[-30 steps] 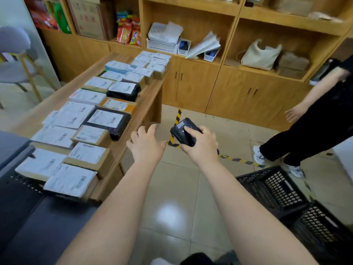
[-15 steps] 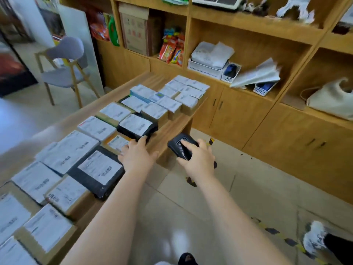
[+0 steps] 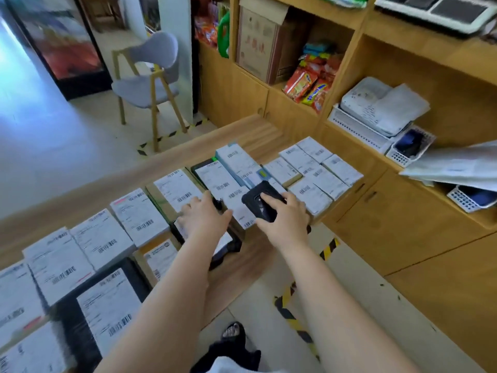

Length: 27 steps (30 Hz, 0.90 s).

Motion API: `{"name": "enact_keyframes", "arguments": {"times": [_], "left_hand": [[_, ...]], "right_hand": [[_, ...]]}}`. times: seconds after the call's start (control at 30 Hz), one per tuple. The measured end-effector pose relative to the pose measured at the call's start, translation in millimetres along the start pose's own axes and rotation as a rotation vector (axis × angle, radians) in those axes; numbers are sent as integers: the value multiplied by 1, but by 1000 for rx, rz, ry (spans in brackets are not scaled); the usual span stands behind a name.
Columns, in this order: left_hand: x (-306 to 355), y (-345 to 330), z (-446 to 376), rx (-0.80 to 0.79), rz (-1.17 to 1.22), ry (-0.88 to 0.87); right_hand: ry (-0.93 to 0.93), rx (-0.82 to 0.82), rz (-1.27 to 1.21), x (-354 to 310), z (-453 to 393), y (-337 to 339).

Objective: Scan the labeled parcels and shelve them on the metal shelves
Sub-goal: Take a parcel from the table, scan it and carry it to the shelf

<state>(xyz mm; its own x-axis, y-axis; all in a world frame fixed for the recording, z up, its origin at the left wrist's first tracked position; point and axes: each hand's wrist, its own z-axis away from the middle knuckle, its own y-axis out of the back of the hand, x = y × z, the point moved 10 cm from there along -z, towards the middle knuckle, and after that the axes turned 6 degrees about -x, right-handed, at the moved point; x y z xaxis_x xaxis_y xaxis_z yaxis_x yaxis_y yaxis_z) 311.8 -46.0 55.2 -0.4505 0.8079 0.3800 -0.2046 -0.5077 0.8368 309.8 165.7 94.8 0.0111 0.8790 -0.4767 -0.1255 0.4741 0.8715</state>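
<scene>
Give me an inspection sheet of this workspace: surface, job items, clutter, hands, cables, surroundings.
Surface: wooden table, mostly covered with parcels.
Job's things: labeled parcels lie flat in rows, labels up; black handheld scanner is over the far rows.
Clutter: nothing seen on the table besides parcels.
Hands: right hand grips the scanner; left hand rests with fingers extended on a black parcel at the near edge.
Cables: nothing seen.
Surroundings: wooden shelving unit with snack packets, a cardboard box and white baskets; grey chair; hazard tape on the floor. Metal shelves not in view.
</scene>
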Motion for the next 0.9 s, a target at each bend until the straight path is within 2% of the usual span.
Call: {"name": "enact_keyframes", "arguments": {"times": [0.27,0.43,0.67,0.9], "left_hand": [[41,7,-103,-54,57,114],[55,-11,-154,-50,107,253],[106,-80,-191,-119,265,573],[135,-82,-213,10,226,736]], "right_hand": [[16,-67,24,12,-148,7],[103,-125,51,15,-240,-7],[273,-272,8,25,-355,-20],[375,-360,-144,29,-394,-37]]}}
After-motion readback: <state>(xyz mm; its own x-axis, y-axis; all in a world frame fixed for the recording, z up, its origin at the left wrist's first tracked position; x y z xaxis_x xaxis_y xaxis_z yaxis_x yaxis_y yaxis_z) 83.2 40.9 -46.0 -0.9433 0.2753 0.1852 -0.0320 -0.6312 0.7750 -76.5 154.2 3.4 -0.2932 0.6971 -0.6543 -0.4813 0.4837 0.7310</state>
